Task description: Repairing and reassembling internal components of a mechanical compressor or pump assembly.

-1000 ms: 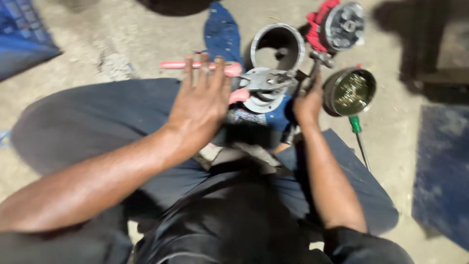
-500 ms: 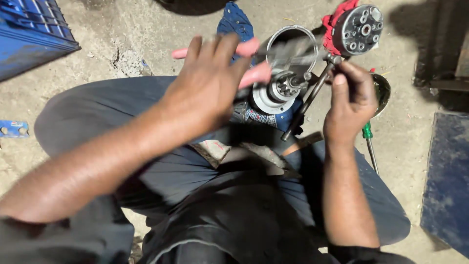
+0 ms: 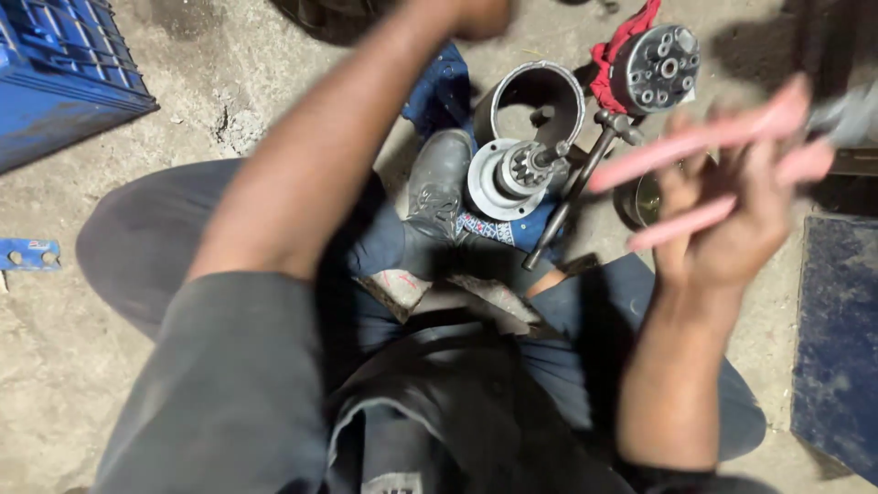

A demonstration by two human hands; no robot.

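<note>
Pliers: pink-handled metal pliers [image 3: 709,169], blurred, raised at the right of the view above the floor, handles spread apart.
Right hand: the right hand [image 3: 727,229] is wrapped around the pink handles, fingers curled.
Left hand: the left hand [image 3: 476,14] is stretched up to the top edge and mostly cut off; whether it grips anything cannot be told.
Between the knees: round silver metal housing with a toothed gear [image 3: 512,174], on blue cloth.
Behind it: open grey metal cylinder [image 3: 530,101]; grey round end cap with holes [image 3: 654,69] against a red rag.
Far left: blue plastic crate [image 3: 59,78] on the concrete floor [image 3: 119,192].

The left arm stretches up and forward, its hand out of view; the right hand [image 3: 722,229], raised and blurred, has its grip curled closed.
</note>
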